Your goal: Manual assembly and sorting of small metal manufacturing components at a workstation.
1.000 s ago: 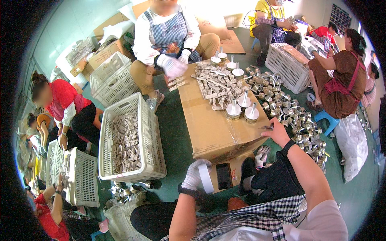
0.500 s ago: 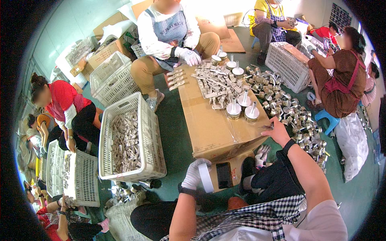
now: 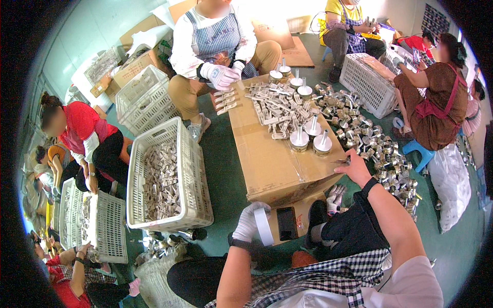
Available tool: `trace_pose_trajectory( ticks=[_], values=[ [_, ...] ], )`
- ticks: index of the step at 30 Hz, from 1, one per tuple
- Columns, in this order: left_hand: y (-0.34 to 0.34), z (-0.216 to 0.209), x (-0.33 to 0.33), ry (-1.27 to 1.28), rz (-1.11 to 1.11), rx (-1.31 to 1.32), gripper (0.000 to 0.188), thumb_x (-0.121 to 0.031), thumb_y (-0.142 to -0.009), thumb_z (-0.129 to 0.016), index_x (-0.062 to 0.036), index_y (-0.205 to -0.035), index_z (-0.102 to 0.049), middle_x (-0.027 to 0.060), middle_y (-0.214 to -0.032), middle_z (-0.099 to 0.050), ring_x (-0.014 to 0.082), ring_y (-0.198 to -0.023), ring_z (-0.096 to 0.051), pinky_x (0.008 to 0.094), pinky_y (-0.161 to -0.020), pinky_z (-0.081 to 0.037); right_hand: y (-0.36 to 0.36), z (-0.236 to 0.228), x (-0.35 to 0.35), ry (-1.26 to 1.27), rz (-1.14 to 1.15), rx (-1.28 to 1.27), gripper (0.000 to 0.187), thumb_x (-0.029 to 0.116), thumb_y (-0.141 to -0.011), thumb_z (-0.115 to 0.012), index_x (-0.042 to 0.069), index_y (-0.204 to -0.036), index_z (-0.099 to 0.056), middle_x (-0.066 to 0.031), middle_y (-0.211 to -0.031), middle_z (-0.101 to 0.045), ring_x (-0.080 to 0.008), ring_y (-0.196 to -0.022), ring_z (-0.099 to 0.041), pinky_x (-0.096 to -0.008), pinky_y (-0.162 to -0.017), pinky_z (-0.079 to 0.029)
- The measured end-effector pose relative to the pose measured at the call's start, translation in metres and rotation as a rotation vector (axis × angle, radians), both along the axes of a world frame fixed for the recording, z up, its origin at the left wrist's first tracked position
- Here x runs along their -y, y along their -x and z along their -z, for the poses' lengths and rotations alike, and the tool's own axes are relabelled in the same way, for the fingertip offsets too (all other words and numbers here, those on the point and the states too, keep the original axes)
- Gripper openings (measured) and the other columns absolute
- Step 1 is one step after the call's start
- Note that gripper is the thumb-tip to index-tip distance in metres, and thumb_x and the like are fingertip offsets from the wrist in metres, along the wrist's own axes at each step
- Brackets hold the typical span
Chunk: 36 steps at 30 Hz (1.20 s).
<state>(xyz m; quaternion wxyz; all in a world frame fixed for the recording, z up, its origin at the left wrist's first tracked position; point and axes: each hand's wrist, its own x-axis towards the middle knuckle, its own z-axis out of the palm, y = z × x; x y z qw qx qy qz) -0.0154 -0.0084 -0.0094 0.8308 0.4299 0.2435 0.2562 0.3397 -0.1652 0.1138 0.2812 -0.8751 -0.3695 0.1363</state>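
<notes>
My left hand (image 3: 248, 222), in a striped white glove, is closed on a white roll of tape (image 3: 264, 226) beside the near end of a cardboard box (image 3: 277, 172). My bare right hand (image 3: 355, 168) pinches a small dark metal tool (image 3: 343, 162) over the box's right corner; its exact kind is too small to tell. Nearest to that hand on the box stand metal cylinders with white discs and upright stems (image 3: 322, 143). Behind them lies a heap of pale clip-like parts (image 3: 287, 110). A black phone (image 3: 286, 224) rests on cardboard below the box.
Many metal fittings (image 3: 382, 154) lie on the floor to the right. A white crate (image 3: 205, 205) of pale parts stands left. Across the box sits a co-worker (image 3: 215, 46) with gloved hands; other people work around. A loose glove (image 3: 336, 196) lies near my foot.
The co-worker across the box has drawn both gloved hands together, back and left from the heap. My own hands have barely moved.
</notes>
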Motion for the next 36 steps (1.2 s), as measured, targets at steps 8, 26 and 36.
trace_pose_trajectory(
  ticks=[8, 26, 36],
  values=[
    [-0.003, -0.011, -0.001, 0.23, 0.02, 0.003, 0.015, 0.006, -0.075, -0.062, -0.0016, -0.088, -0.059, 0.0084, -0.088, -0.063, 0.0176, -0.085, -0.059, 0.0297, -0.078, -0.051, -0.002, 0.002, 0.002, 0.001, 0.005, 0.004, 0.064, 0.025, -0.061, -0.084, 0.001, -0.105, -0.045, -0.0208, -0.096, -0.063, -0.0365, -0.094, -0.06, -0.041, -0.08, -0.047],
    [-0.002, -0.006, 0.001, 0.064, 0.049, 0.018, 0.02, 0.008, -0.073, -0.063, -0.003, -0.089, -0.06, 0.0059, -0.091, -0.064, 0.015, -0.085, -0.06, 0.0268, -0.079, -0.05, 0.0, -0.002, 0.002, -0.009, 0.0, 0.018, 0.062, 0.024, -0.062, -0.084, 0.0, -0.104, -0.046, -0.0205, -0.095, -0.063, -0.0361, -0.093, -0.061, -0.0409, -0.08, -0.048],
    [0.001, 0.005, -0.001, 0.01, 0.063, 0.02, 0.02, 0.007, -0.072, -0.064, -0.0026, -0.09, -0.06, 0.005, -0.09, -0.064, 0.0151, -0.085, -0.06, 0.0265, -0.08, -0.05, -0.001, 0.001, 0.002, -0.023, -0.01, 0.022, 0.063, 0.025, -0.061, -0.084, 0.0, -0.104, -0.046, -0.021, -0.095, -0.063, -0.0371, -0.092, -0.061, -0.0414, -0.079, -0.047]
  ],
)
